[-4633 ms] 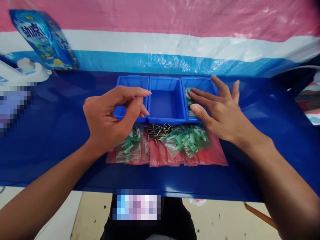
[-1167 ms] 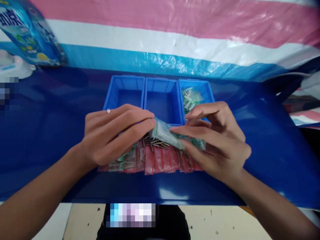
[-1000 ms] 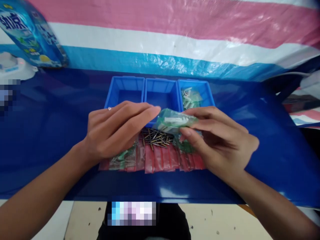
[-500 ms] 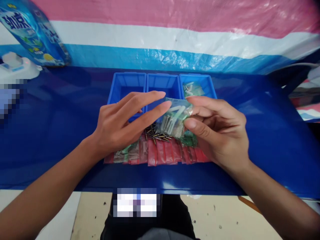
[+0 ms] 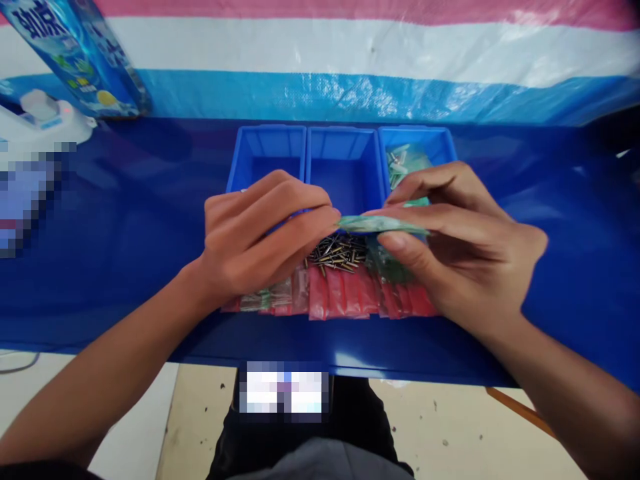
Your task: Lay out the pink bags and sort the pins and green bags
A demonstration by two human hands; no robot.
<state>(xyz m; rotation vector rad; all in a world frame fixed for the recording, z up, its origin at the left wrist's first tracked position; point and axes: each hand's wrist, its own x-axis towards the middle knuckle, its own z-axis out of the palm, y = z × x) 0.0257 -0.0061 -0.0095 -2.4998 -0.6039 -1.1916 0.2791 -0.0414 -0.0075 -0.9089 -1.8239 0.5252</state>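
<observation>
A small clear plastic bag point(image 5: 383, 224) with a green tint is held edge-on between my two hands, above the front of the blue bins. My left hand point(image 5: 270, 233) pinches its left end with the fingertips. My right hand point(image 5: 455, 233) grips the other end between thumb and fingers. Below the bag lies a pile of small metal screws or pins point(image 5: 337, 253). Red plastic bags point(image 5: 345, 293) stand in a row in front of the pile. More filled clear bags point(image 5: 403, 160) lie in the right bin, partly hidden by my right hand.
Three blue bins point(image 5: 343, 132) stand side by side on the blue table point(image 5: 575, 253). At the back left are a blue detergent bag point(image 5: 90, 73) and a white device point(image 5: 40, 123). A striped sheet point(image 5: 350, 47) hangs behind. A phone-like screen point(image 5: 285, 392) lies on my lap.
The bag has turned from facing me to edge-on. My left fingers, spread apart before, have closed on its left end. The whole view has shifted slightly.
</observation>
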